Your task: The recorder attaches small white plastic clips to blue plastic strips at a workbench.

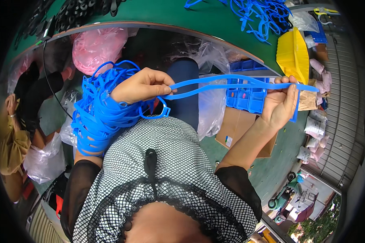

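Stretched across in front of my body is a blue strap, its two strands running side by side. My left hand pinches one end between thumb and fingers. Farther right, my right hand grips the other end, and the strap's tip sticks out past the fingers. A thick bundle of blue straps is looped around my left forearm, covering most of it. Below my left wrist hangs a strap's buckle-like loop; which strap it belongs to I cannot tell.
Ahead curves a green table with black straps, a heap of blue straps and a yellow bin. Blue compartment trays, a cardboard box and a pink bag are lower down. Another person sits at left.
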Available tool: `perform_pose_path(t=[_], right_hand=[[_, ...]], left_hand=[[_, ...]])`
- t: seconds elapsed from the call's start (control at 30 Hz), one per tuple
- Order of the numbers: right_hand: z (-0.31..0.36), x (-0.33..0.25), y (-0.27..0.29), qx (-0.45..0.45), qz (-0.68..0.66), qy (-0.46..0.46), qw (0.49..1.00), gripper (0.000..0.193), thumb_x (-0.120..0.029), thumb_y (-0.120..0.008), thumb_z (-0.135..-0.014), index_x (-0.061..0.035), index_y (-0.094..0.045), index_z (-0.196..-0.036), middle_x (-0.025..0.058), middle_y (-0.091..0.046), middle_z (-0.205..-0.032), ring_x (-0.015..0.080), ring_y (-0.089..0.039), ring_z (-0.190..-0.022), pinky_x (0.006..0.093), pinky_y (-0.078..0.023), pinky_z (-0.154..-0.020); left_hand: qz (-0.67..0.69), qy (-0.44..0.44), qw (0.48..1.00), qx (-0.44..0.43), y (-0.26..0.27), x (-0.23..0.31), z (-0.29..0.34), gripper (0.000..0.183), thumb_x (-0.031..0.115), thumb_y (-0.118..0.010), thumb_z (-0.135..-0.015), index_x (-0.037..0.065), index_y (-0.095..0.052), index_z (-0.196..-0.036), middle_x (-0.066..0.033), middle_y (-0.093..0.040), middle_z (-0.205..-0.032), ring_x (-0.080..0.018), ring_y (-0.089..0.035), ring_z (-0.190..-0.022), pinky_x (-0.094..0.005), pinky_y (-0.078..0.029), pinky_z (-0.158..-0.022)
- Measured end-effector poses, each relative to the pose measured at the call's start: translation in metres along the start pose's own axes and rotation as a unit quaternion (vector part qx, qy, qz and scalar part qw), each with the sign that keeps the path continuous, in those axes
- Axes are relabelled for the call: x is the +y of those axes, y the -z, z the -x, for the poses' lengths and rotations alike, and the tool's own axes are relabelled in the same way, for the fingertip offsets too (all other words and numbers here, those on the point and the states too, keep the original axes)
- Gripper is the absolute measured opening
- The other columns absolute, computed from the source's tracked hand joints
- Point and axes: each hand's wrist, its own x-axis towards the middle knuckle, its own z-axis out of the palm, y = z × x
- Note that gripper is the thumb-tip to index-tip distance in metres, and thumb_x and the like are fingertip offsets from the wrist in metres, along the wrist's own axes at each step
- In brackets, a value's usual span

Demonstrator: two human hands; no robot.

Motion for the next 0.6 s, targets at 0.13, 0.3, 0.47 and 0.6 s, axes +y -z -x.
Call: perform_pose_path(t=[0.13, 0.3, 0.47, 0.6], right_hand=[[0.003, -0.005, -0.003, 0.0, 0.011, 0.006, 1.0, 0.021, -0.015, -0.049, -0.092, 0.0017, -0.053, -0.105, 0.0117, -0.055, -0.093, 0.0207, -0.053, -0.084, 0.0322, -0.046, -0.077], [0.012, -0.001, -0.024, -0.08, 0.01, -0.012, 0.997, 0.023, -0.013, -0.048, -0.092, 0.0039, -0.053, -0.107, 0.0126, -0.055, -0.095, 0.0213, -0.054, -0.087, 0.0322, -0.047, -0.078], [0.04, 0.022, -0.075, -0.117, 0.169, -0.069, 0.976, 0.019, -0.009, -0.051, -0.09, 0.0039, -0.059, -0.103, 0.0092, -0.057, -0.097, 0.015, -0.057, -0.08, 0.0263, -0.047, -0.073], [0.051, 0.051, -0.097, -0.236, 0.24, 0.004, 0.942, 0.015, -0.003, -0.059, -0.084, 0.0039, -0.064, -0.096, 0.0079, -0.057, -0.101, 0.0142, -0.056, -0.089, 0.0245, -0.045, -0.074]], left_hand=[[0.01, -0.034, 0.999, 0.004, -0.001, -0.007, -0.005, 0.022, 0.007, -0.056, -0.085, -0.001, -0.057, -0.106, -0.0052, -0.063, -0.081, -0.0056, -0.057, -0.067, -0.0142, -0.035, -0.048], [-0.08, -0.052, 0.995, 0.029, -0.008, 0.001, -0.006, 0.037, 0.005, -0.055, -0.084, 0.001, -0.049, -0.12, -0.0064, -0.062, -0.096, -0.0061, -0.058, -0.07, -0.0151, -0.039, -0.05], [-0.038, -0.15, 0.987, 0.032, -0.028, 0.019, -0.008, 0.045, 0.006, -0.059, -0.083, 0.0, -0.044, -0.126, -0.0045, -0.058, -0.095, -0.0063, -0.053, -0.079, -0.0193, -0.045, -0.071], [0.007, -0.155, 0.988, 0.018, -0.042, 0.035, -0.01, 0.038, 0.009, -0.062, -0.083, -0.003, -0.049, -0.117, -0.0044, -0.06, -0.083, -0.0094, -0.058, -0.079, -0.0228, -0.048, -0.071]])
